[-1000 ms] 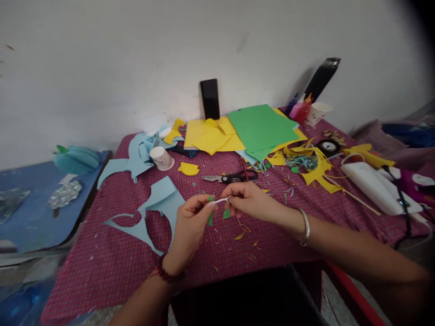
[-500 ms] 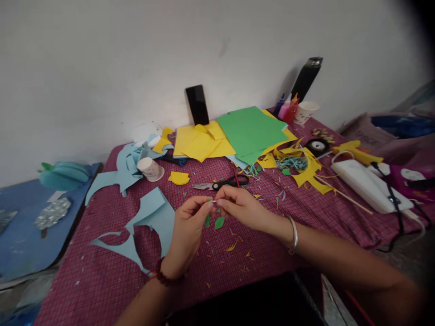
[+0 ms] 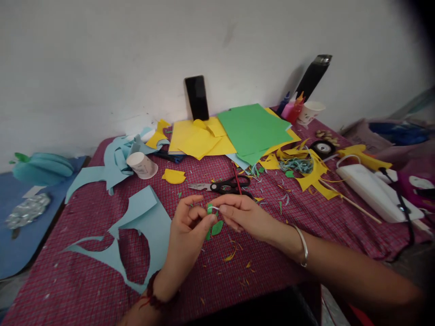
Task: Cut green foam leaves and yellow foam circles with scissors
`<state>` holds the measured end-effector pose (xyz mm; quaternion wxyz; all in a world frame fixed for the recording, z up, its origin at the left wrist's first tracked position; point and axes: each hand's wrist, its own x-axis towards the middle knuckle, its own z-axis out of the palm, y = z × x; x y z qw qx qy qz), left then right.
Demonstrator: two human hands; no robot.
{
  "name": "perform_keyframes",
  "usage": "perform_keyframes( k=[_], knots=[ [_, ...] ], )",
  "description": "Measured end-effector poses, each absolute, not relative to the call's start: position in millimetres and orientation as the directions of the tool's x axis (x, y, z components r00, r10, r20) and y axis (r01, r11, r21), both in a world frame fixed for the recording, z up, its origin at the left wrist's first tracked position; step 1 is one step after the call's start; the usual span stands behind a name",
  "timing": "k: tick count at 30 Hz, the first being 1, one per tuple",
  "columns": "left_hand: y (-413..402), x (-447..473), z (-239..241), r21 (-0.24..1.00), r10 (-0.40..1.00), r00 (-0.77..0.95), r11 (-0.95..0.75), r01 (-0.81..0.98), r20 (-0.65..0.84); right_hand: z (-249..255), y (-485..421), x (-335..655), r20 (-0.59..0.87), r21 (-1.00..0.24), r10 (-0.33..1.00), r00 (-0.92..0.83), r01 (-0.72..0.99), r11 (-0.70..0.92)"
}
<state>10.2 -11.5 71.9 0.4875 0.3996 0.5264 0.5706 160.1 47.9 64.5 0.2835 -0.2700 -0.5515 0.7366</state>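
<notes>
My left hand pinches a small green paper piece between thumb and fingers. From that piece a thin white strip curves across to my right hand, whose thumb and forefinger are closed on its end. Whether the strip is string or twisted paper is too small to tell. Just below the fingertips lies a green paper leaf on the table. Beyond the hands rest black-handled scissors, with a red stick across their handles.
On the checked cloth lie cut light-blue paper, green sheets, yellow sheets and many scraps. A paper cup tilts at left. A phone leans on the wall. A white power strip is at right.
My hands have drawn slightly apart, and the white strip between them shows longer. The left forefinger has lifted, exposing the green piece. The view has shifted a little.
</notes>
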Motion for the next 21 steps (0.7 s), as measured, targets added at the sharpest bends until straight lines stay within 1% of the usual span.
perform_keyframes(
  k=[3,6,8,10,13,16,21],
  knots=[
    [-10,10,67,0.967,0.975,-0.172,0.097,-0.238,-0.14,65,48,160,-0.062,-0.985,0.747,-0.662,-0.081,-0.154],
    [-8,10,65,0.911,0.965,-0.101,0.191,-0.366,-0.243,65,47,161,-0.048,-0.996,0.767,-0.64,-0.027,-0.084],
    [-7,10,65,0.877,0.954,-0.07,0.237,-0.417,-0.291,64,47,161,-0.011,-1.0,0.791,-0.612,0.021,0.002],
    [-6,11,66,0.856,0.943,-0.068,0.263,-0.445,-0.325,64,47,161,0.061,-0.99,0.81,-0.583,0.071,0.126],
    [-7,11,65,0.821,0.924,-0.072,0.295,-0.489,-0.375,64,46,161,0.179,-0.946,0.803,-0.568,0.124,0.299],
    [-10,12,63,0.777,0.911,-0.048,0.321,-0.542,-0.411,62,45,163,0.261,-0.89,0.777,-0.573,0.168,0.423],
    [-12,10,63,0.736,0.914,0.042,0.351,-0.579,-0.404,55,46,167,0.371,-0.773,0.676,-0.636,0.193,0.605]
  ],
)
